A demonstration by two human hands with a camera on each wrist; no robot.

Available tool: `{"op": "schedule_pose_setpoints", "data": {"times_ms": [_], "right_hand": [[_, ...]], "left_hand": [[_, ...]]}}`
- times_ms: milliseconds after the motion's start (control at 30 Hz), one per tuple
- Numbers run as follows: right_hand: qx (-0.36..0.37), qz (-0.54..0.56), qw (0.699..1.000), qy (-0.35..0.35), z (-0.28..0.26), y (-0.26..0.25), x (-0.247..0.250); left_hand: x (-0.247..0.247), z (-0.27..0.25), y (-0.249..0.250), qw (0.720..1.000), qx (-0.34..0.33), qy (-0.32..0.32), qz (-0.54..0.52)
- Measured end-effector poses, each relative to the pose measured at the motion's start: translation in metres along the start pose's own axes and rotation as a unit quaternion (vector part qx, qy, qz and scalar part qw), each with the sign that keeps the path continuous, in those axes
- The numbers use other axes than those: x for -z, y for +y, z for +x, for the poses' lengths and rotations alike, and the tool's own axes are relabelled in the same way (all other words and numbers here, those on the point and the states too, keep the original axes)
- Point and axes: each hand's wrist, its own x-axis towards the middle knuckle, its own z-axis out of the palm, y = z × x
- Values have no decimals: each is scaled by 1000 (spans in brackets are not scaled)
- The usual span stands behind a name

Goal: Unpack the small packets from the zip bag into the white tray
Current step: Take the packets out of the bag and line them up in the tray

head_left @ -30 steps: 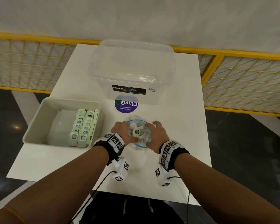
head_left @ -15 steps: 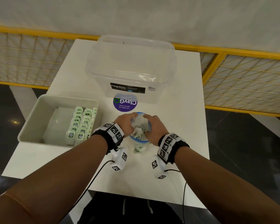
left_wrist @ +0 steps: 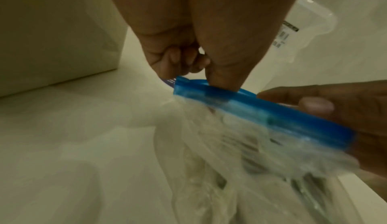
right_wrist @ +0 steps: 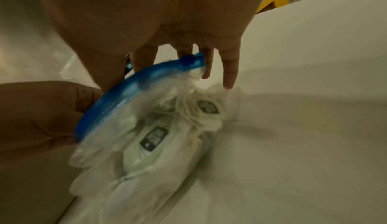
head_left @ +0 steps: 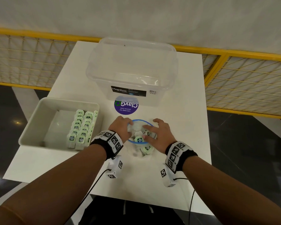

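Observation:
The clear zip bag (head_left: 140, 120) with a blue zip rim stands on the white table, its mouth spread wide. Pale green small packets (head_left: 139, 139) lie inside it, plain in the right wrist view (right_wrist: 155, 138). My left hand (head_left: 126, 125) pinches the left side of the rim (left_wrist: 261, 110) with thumb and curled fingers (left_wrist: 180, 62). My right hand (head_left: 150, 132) holds the right side of the rim (right_wrist: 130, 87) at thumb and forefinger, its other fingers (right_wrist: 229, 72) spread. The white tray (head_left: 39, 120) sits at the left, holding several rows of packets (head_left: 82, 127).
A clear lidded storage box (head_left: 131, 70) stands behind the bag, with a round purple sticker (head_left: 126, 106) on the table before it. A yellow mesh railing (head_left: 217, 62) runs behind the table. Wrist camera cables hang off the near edge.
Both hands were bunched close over the bag. They have moved apart, the blue rim now forms a wide ring, and the right hand's fingers have spread.

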Motion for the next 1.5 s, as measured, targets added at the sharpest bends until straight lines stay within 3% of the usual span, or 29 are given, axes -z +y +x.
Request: {"op": "schedule_pose_setpoints", "data": {"times_ms": [67,167,367,500,633,800,933,1100,1233,1333,1433,1500], "right_hand": [[5,-56,997,-62,-3,0,2],[-6,-119,985,-125,-5,5,-1],[1,-120,991,-65,-5,7,-13],[-9,-118,991,-60,-7,3,-13],[-18,-106,993,-49,-11,-1,-10],[-29,-93,994,-45,-14,-5,-9],[-40,-57,997,-43,-14,-6,-8],[-42,-62,996,-41,-17,-9,-2],[19,-121,993,-1,-21,-19,5],[72,-85,993,35,-21,-28,12],[73,-64,994,39,-18,-32,16],[57,-50,997,32,-18,-33,18]], "left_hand": [[3,-1,3,999,-42,-3,12],[3,-5,7,993,-61,-62,77],[-3,-16,14,989,-67,-85,99],[-3,-23,19,981,-86,-66,160],[-3,-28,18,990,-61,-27,126],[-4,-33,26,977,-72,-54,191],[0,-34,26,988,-53,-51,137],[6,-35,31,991,-49,-91,90],[22,-35,39,992,-105,-53,38],[40,-34,45,985,-170,-27,30],[50,-31,49,975,-221,-6,-16],[48,-26,47,977,-204,14,-64]]}}
